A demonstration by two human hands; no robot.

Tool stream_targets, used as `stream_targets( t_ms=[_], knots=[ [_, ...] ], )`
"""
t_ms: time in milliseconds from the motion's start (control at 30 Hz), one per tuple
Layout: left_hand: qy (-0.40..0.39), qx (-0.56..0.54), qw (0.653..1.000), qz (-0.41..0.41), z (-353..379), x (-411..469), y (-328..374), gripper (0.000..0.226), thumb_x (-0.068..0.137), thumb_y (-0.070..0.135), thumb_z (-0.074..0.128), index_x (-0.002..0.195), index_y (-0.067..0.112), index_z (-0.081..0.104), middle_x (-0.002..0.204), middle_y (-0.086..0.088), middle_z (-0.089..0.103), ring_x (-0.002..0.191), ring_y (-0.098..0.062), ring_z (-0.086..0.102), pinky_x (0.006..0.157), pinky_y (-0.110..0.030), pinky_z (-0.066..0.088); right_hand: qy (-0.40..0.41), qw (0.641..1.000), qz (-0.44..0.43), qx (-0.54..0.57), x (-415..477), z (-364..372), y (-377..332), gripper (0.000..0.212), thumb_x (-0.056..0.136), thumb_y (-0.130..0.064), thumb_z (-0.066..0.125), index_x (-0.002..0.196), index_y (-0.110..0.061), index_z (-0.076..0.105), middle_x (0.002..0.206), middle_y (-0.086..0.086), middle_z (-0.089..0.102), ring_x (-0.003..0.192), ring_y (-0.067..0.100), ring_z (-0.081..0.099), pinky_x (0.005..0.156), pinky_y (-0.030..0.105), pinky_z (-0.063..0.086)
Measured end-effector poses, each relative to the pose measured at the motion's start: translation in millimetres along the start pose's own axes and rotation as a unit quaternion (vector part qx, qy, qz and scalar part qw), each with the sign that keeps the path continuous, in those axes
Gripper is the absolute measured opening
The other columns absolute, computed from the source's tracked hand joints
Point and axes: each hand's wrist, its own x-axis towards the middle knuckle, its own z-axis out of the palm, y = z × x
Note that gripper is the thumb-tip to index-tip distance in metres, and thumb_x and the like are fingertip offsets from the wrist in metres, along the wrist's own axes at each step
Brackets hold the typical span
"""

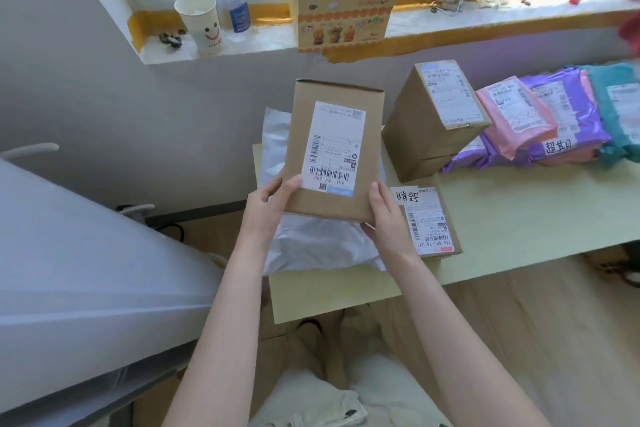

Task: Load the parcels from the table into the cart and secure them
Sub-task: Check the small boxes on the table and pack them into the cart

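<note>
Currently the left hand (pixel 273 198) and right hand (pixel 384 215) are gripping the cardboard box (pixel 332 149) over the worktop's (pixel 519 215) left edge; next, likely carrying it to the cart.

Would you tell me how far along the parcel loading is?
Nothing visibly loaded yet; no cart clearly in view. Left hand and right hand hold a labelled cardboard box. Still on the table: white mailer, tall box, flat box, pink mailer, purple mailer, teal mailer.

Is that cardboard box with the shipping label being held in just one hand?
No: the left hand and the right hand each grip a near corner of the cardboard box.
</note>
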Motion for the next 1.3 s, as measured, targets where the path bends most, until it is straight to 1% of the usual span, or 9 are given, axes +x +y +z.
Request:
stream_targets(
  t_ms=[100, 233, 367, 533, 667, 833, 967, 1133, 1300],
  knots=[
    [-0.079, -0.031, 0.996, 0.027, -5, -11, 22, 0.037, 0.082, 0.034, 0.064, 0.116, 0.018, 0.069, 0.107, 0.003, 0.072, 0.095, -0.009, 0.062, 0.082, -0.021, 0.047, -0.010, 0.997, -0.053, 0.053, -23, -11, -18, 0.045, 0.101, -0.036, 0.044, 0.145, -0.030, 0.039, 0.132, -0.013, 0.059, 0.121, 0.004, 0.056, 0.101, 0.032, 0.046],
    [-0.165, -0.018, 0.984, 0.063, -3, -22, 46, 0.051, 0.072, 0.038, 0.067, 0.120, 0.023, 0.066, 0.113, 0.002, 0.070, 0.101, -0.010, 0.064, 0.093, -0.031, 0.046, -0.021, 0.990, -0.106, 0.088, -50, -33, -42, 0.071, 0.082, -0.039, 0.063, 0.147, -0.024, 0.039, 0.137, -0.003, 0.057, 0.127, 0.012, 0.053, 0.099, 0.031, 0.048],
    [-0.226, 0.003, 0.969, 0.096, 15, -34, 62, 0.059, 0.073, 0.034, 0.068, 0.130, 0.023, 0.059, 0.121, 0.001, 0.068, 0.110, -0.016, 0.064, 0.094, -0.033, 0.048, -0.009, 0.987, -0.133, 0.092, -71, -64, -55, 0.063, 0.085, -0.027, 0.060, 0.145, -0.022, 0.041, 0.126, -0.001, 0.064, 0.118, 0.015, 0.060, 0.089, 0.027, 0.051],
    [-0.256, 0.005, 0.960, 0.111, 55, -46, 68, 0.060, 0.060, 0.042, 0.074, 0.119, 0.035, 0.063, 0.122, -0.002, 0.065, 0.109, -0.018, 0.064, 0.090, -0.037, 0.051, 0.037, 0.982, -0.163, 0.087, -99, -105, -61, 0.057, 0.087, -0.024, 0.055, 0.142, -0.023, 0.043, 0.130, 0.001, 0.063, 0.119, 0.020, 0.060, 0.092, 0.030, 0.051],
    [-0.286, 0.008, 0.951, 0.115, 94, -56, 66, 0.059, 0.058, 0.042, 0.075, 0.116, 0.036, 0.063, 0.123, -0.006, 0.064, 0.106, -0.020, 0.065, 0.089, -0.039, 0.051, 0.072, 0.979, -0.174, 0.084, -123, -139, -59, 0.064, 0.079, -0.038, 0.065, 0.139, -0.030, 0.047, 0.131, -0.004, 0.062, 0.121, 0.017, 0.058, 0.090, 0.028, 0.051],
    [-0.324, 0.006, 0.938, 0.126, 152, -80, 62, 0.062, 0.059, 0.040, 0.074, 0.119, 0.029, 0.061, 0.120, -0.010, 0.064, 0.100, -0.019, 0.067, 0.079, -0.032, 0.053, 0.124, 0.972, -0.174, 0.099, -154, -189, -54, 0.069, 0.069, -0.049, 0.077, 0.133, -0.039, 0.053, 0.130, -0.005, 0.062, 0.126, 0.019, 0.054, 0.097, 0.038, 0.048],
    [-0.340, 0.006, 0.931, 0.129, 210, -106, 54, 0.061, 0.059, 0.043, 0.073, 0.117, 0.030, 0.061, 0.115, -0.007, 0.065, 0.099, -0.018, 0.067, 0.086, -0.036, 0.054, 0.167, 0.962, -0.182, 0.113, -184, -238, -52, 0.065, 0.072, -0.042, 0.074, 0.133, -0.036, 0.052, 0.126, -0.004, 0.065, 0.119, 0.018, 0.060, 0.088, 0.031, 0.054],
    [-0.364, 0.028, 0.920, 0.142, 283, -139, 42, 0.055, 0.060, 0.054, 0.074, 0.112, 0.037, 0.066, 0.114, -0.003, 0.067, 0.104, -0.018, 0.065, 0.090, -0.039, 0.051, 0.197, 0.955, -0.183, 0.128, -222, -307, -44, 0.091, 0.057, -0.062, 0.083, 0.136, -0.029, 0.050, 0.127, 0.002, 0.064, 0.118, 0.020, 0.060, 0.101, 0.047, 0.046],
    [-0.394, 0.030, 0.906, 0.151, 354, -172, 30, 0.051, 0.064, 0.053, 0.070, 0.112, 0.036, 0.067, 0.116, 0.002, 0.068, 0.103, -0.013, 0.065, 0.090, -0.039, 0.051, 0.226, 0.947, -0.187, 0.133, -256, -373, -36, 0.094, 0.055, -0.064, 0.083, 0.136, -0.030, 0.049, 0.129, 0.000, 0.063, 0.120, 0.020, 0.059, 0.100, 0.044, 0.047]
  ],
)
